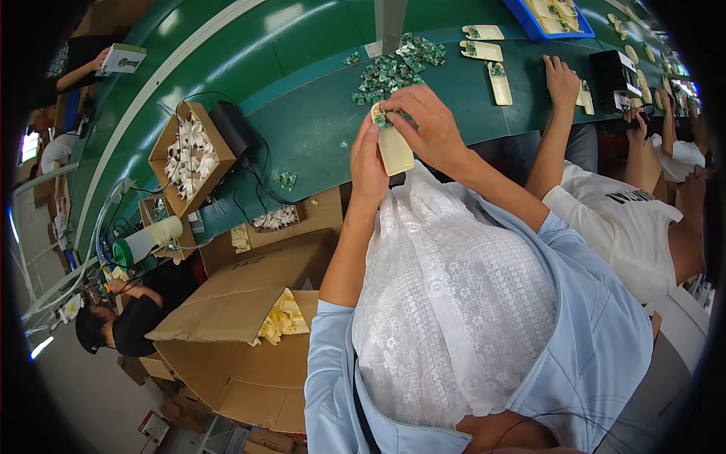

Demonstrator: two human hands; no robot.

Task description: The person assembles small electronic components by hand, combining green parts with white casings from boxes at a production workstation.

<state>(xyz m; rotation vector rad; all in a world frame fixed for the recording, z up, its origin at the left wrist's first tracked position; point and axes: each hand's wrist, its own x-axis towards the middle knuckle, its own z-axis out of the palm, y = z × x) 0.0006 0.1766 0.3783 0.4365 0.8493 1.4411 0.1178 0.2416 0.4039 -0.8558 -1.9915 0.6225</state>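
Note:
My left hand is closed round a long cream plastic casing, held tilted above the near edge of the green bench. At the casing's upper end sits a small green circuit board. The bent fingers of my right hand close on that board from the right; the fingertips partly hide it. Just beyond my hands lies a heap of small green circuit boards. To the right of the heap, several cream casings with boards at their ends rest on the bench.
Left on the bench stands a carton of white plastic parts, beside a black box with cables. An opened cardboard box is below left. A blue tray stands far right. A co-worker's hand rests near the casings.

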